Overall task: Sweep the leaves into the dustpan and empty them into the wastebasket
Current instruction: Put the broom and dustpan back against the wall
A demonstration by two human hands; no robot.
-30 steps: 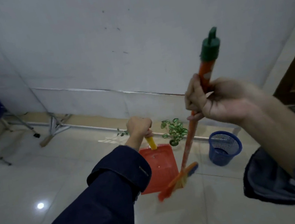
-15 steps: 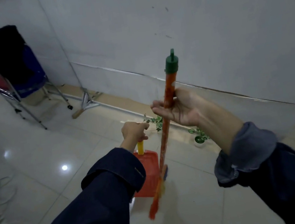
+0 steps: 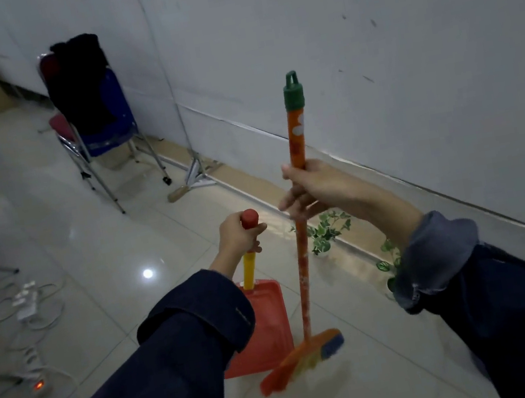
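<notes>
Dustpan (image 3: 265,330) first: red tray with nothing in it that I can make out, though the light is dim and my left sleeve (image 3: 165,371) hides its near corner. It hangs low over the tiled floor (image 3: 98,261), its tall yellow handle (image 3: 250,270) running nearly straight up to a red cap. My left hand (image 3: 238,237) has its fingers wrapped round the handle just under that cap.

Broom (image 3: 303,261) sits just right of the dustpan, long axis close to vertical, green hanging cap on top, orange head at the floor beside the tray's front edge. My right hand (image 3: 313,187) grips the stick partway down, fingers curled round it.

Compared with half a second back, the view has swung left. The blue folding chair (image 3: 102,121) with dark clothes on it now looks nearer and more central. The broom stands straighter than its earlier slant, and the leaves (image 3: 327,231) now lie right of the stick along the wall base, more of them (image 3: 389,257) by my right sleeve. White cables and a lit power strip (image 3: 38,385) lie at left.
</notes>
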